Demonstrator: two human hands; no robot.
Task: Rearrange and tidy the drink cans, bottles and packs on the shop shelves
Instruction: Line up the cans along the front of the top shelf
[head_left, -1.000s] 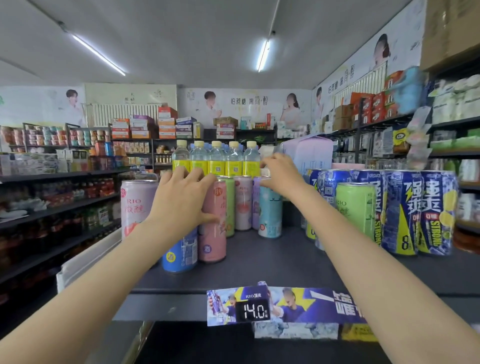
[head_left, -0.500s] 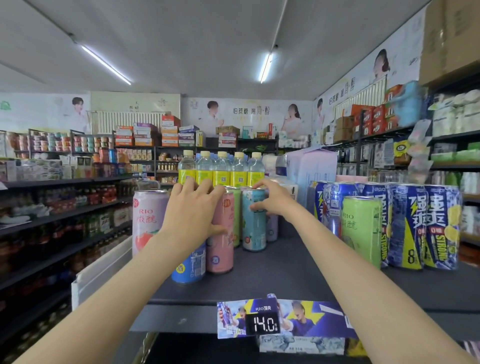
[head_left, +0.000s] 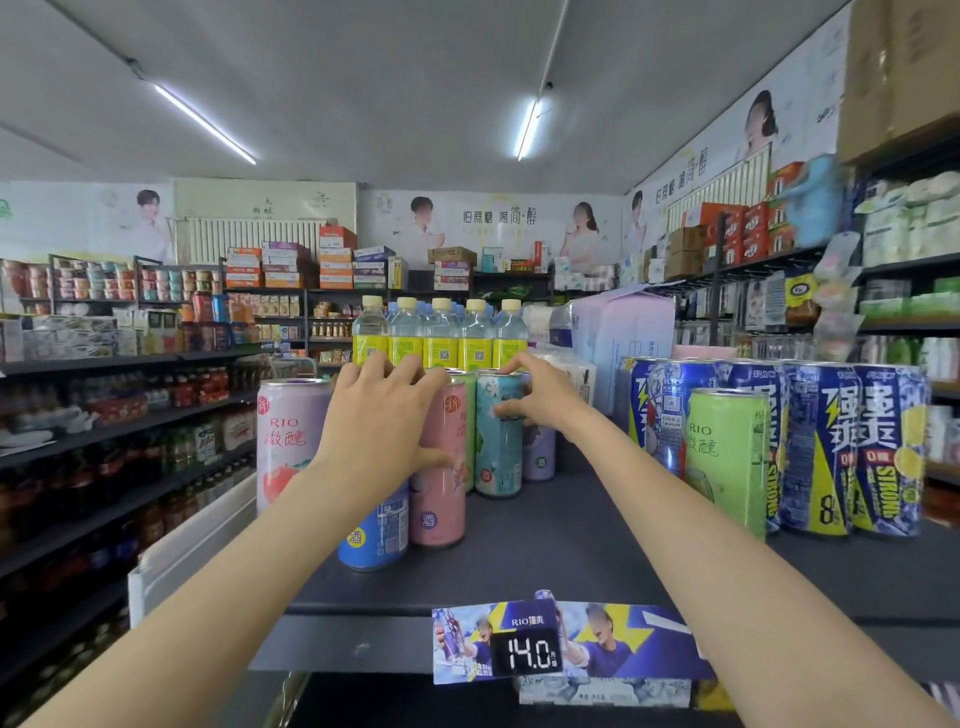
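The person's left hand (head_left: 382, 415) is gripping the pink can (head_left: 441, 467) and the blue can (head_left: 375, 530) beside it, steadying them, while the right hand (head_left: 535, 395) is pinching the teal can (head_left: 497, 441), probably lining it up on the shelf (head_left: 571, 545) near the purple can (head_left: 540, 447).

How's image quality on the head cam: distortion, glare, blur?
Head view: strong wide-angle bowing, worst at the edges, where the blue cans lean outward; ceiling tube lights blow out to white; right-edge shelf goods smear soft; the hands, teal can and price tag stay sharp; light is even, shadows faint.
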